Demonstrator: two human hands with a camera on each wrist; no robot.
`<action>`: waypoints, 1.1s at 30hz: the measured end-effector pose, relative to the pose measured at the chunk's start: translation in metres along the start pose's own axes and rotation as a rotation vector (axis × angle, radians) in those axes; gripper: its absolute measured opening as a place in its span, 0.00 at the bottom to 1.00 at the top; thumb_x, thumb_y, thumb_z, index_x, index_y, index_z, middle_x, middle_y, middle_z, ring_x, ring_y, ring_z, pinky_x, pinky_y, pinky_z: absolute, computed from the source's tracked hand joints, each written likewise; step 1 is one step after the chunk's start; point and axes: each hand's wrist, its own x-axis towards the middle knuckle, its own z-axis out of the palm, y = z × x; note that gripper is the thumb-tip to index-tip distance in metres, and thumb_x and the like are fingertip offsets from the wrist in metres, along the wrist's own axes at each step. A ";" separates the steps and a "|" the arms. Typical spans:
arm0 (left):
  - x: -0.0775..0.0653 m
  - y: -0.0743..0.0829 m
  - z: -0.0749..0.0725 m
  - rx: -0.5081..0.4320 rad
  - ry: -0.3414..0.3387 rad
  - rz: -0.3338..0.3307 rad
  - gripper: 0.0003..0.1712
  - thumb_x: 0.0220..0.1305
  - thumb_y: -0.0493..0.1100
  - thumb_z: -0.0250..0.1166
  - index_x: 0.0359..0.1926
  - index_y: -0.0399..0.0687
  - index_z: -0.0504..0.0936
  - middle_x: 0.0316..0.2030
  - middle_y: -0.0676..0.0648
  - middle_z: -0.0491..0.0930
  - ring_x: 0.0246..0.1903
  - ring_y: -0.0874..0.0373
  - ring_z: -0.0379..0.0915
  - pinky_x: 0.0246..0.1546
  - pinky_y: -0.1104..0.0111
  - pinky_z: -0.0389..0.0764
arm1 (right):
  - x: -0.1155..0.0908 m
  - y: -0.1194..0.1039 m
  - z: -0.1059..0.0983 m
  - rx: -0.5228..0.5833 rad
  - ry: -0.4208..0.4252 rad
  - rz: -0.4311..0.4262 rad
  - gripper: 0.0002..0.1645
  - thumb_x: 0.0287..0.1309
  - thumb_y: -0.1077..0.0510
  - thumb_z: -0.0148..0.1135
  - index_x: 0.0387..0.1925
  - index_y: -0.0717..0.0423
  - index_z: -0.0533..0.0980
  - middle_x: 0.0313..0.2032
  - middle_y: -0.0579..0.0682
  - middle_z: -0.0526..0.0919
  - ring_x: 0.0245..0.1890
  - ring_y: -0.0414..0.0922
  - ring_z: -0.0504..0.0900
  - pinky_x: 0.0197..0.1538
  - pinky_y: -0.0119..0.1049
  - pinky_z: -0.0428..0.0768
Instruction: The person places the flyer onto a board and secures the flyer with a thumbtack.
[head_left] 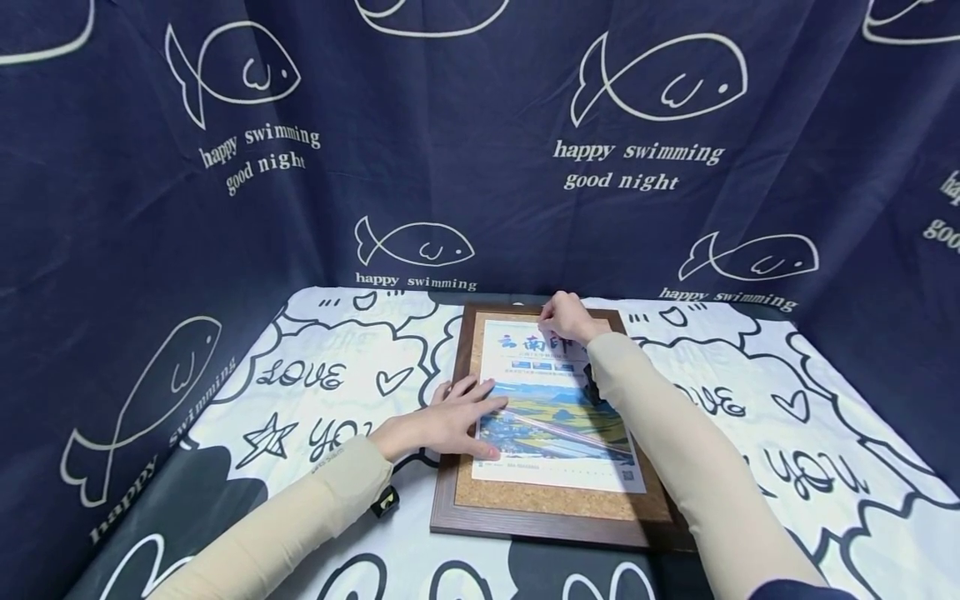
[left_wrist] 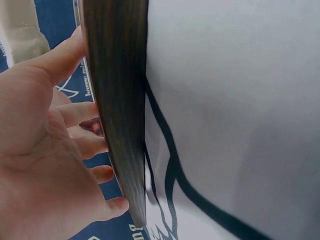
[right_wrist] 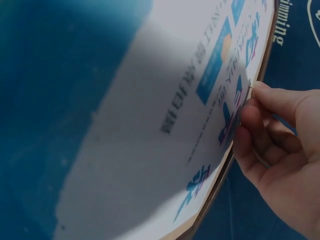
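A cork board [head_left: 540, 498] with a brown wooden frame lies on the cloth, and a printed poster [head_left: 558, 429] with a landscape picture lies flat over its cork. My left hand [head_left: 448, 418] rests with spread fingers across the poster's left edge and the frame. The left wrist view shows its fingers extended over the frame's side [left_wrist: 112, 100]. At the poster's upper edge, my right hand [head_left: 567, 318] pinches a small thin pin [right_wrist: 251, 89] between thumb and forefinger. Most of the pin is hidden by the fingertips, and the right forearm covers part of the poster's right side.
A white cloth [head_left: 330, 333] with black outlines and lettering covers the surface under the board. Dark blue curtains [head_left: 465, 167] with white fish drawings hang behind and at both sides, close to the board's far edge.
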 end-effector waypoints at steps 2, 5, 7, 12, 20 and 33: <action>0.000 0.000 0.000 -0.002 -0.001 -0.002 0.46 0.61 0.66 0.61 0.75 0.61 0.55 0.77 0.47 0.41 0.77 0.45 0.28 0.71 0.39 0.36 | 0.000 0.000 0.001 -0.025 0.000 -0.024 0.08 0.59 0.66 0.61 0.31 0.64 0.85 0.33 0.59 0.87 0.29 0.48 0.78 0.38 0.41 0.79; 0.000 -0.001 0.000 0.002 -0.001 -0.002 0.46 0.61 0.67 0.60 0.75 0.62 0.54 0.77 0.47 0.41 0.77 0.45 0.28 0.71 0.39 0.36 | 0.000 -0.001 0.001 -0.051 -0.001 -0.048 0.10 0.60 0.66 0.58 0.31 0.64 0.85 0.33 0.59 0.87 0.29 0.48 0.79 0.37 0.42 0.79; 0.000 -0.001 0.000 0.008 -0.002 -0.003 0.46 0.61 0.67 0.60 0.75 0.62 0.54 0.77 0.47 0.41 0.77 0.45 0.28 0.71 0.39 0.36 | 0.001 -0.001 0.002 -0.062 -0.001 -0.063 0.10 0.60 0.66 0.58 0.31 0.64 0.85 0.33 0.59 0.87 0.29 0.49 0.80 0.37 0.42 0.80; 0.000 0.000 -0.001 0.014 -0.007 -0.005 0.46 0.61 0.67 0.60 0.75 0.62 0.54 0.77 0.47 0.41 0.77 0.45 0.28 0.71 0.39 0.36 | 0.004 -0.001 0.003 -0.079 -0.017 -0.043 0.10 0.61 0.65 0.58 0.32 0.63 0.85 0.34 0.58 0.87 0.31 0.48 0.80 0.40 0.43 0.80; -0.001 0.000 0.000 0.009 -0.006 -0.005 0.46 0.61 0.67 0.60 0.75 0.62 0.54 0.77 0.47 0.40 0.77 0.45 0.28 0.71 0.39 0.36 | 0.007 -0.001 0.004 -0.093 -0.038 -0.019 0.09 0.61 0.65 0.59 0.32 0.63 0.85 0.34 0.57 0.87 0.31 0.47 0.79 0.42 0.43 0.80; 0.000 0.000 -0.001 0.014 -0.006 -0.006 0.47 0.61 0.67 0.60 0.75 0.61 0.54 0.77 0.46 0.41 0.77 0.45 0.29 0.70 0.39 0.37 | 0.008 0.000 0.003 -0.090 -0.051 -0.002 0.09 0.61 0.64 0.60 0.31 0.62 0.85 0.34 0.56 0.86 0.33 0.48 0.77 0.43 0.41 0.78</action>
